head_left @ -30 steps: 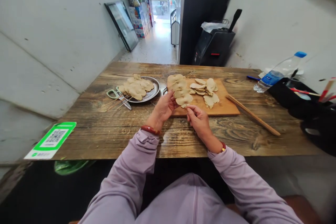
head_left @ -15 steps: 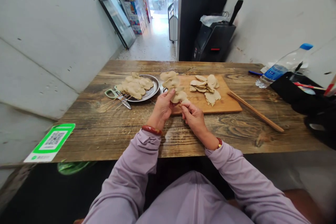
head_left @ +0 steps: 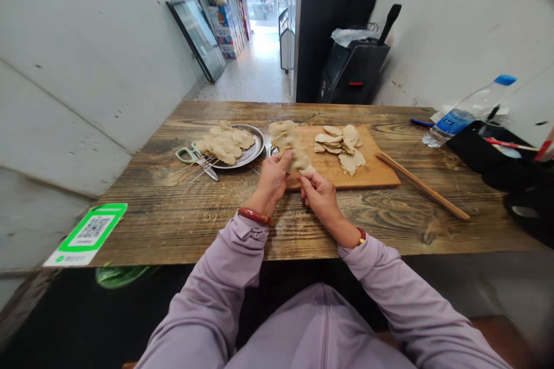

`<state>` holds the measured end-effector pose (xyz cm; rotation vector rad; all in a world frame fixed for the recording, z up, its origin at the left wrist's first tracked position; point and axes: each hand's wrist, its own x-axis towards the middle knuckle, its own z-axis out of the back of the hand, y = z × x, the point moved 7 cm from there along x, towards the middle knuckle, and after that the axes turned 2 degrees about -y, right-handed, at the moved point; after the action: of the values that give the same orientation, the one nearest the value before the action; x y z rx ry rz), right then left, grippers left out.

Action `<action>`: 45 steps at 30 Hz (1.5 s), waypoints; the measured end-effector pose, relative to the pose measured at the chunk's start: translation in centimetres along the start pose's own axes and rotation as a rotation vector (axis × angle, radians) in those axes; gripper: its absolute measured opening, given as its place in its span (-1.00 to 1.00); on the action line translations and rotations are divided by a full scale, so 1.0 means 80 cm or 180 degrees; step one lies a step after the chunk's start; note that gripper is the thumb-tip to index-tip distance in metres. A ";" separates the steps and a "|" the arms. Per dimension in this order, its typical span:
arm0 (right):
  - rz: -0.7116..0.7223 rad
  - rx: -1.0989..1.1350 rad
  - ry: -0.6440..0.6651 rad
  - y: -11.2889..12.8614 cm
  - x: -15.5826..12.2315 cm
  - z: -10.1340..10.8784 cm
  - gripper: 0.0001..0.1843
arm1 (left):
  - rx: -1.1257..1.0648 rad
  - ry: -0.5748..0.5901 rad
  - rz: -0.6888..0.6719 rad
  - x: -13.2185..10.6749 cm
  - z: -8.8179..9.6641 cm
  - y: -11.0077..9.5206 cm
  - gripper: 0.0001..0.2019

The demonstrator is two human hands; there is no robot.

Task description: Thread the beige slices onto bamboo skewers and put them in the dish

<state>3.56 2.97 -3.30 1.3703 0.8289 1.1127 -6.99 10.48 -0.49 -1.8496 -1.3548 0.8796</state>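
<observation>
Shifted left since a second ago, the threaded slices [head_left: 285, 135] now stand over the left part of the cutting board [head_left: 378, 177], and the right hand [head_left: 319, 190] has drawn nearer the left hand [head_left: 273, 177]. The left fingers pinch the slices from the side; the right fingers grip the near end of a thin stick [head_left: 300, 172], mostly hidden. Tearing looks the likeliest trouble: the slices seem thin and floppy, so a hard push or sideways twist of the stick could split one. Its hidden point might prick a finger. If the left pinch loosens, the far slices, apparently held up only by the stick, could sag or slip.
</observation>
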 end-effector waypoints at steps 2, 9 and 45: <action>0.0006 -0.0030 -0.0004 0.001 0.000 0.001 -0.63 | 0.0028 -0.0026 -0.0013 -0.002 -0.001 -0.001 -0.72; 0.0018 -0.0093 -0.0030 0.001 0.001 0.003 -0.65 | 0.0095 -0.0048 -0.0006 -0.003 -0.001 0.003 -0.75; 0.0117 -0.0310 0.0271 0.001 -0.008 -0.002 -0.64 | -0.0251 -0.0441 -0.0200 0.026 0.035 -0.019 -0.70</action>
<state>3.20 2.42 -3.34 1.2689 0.8027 1.2314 -9.57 13.21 -0.99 -1.8224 -1.5443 0.9488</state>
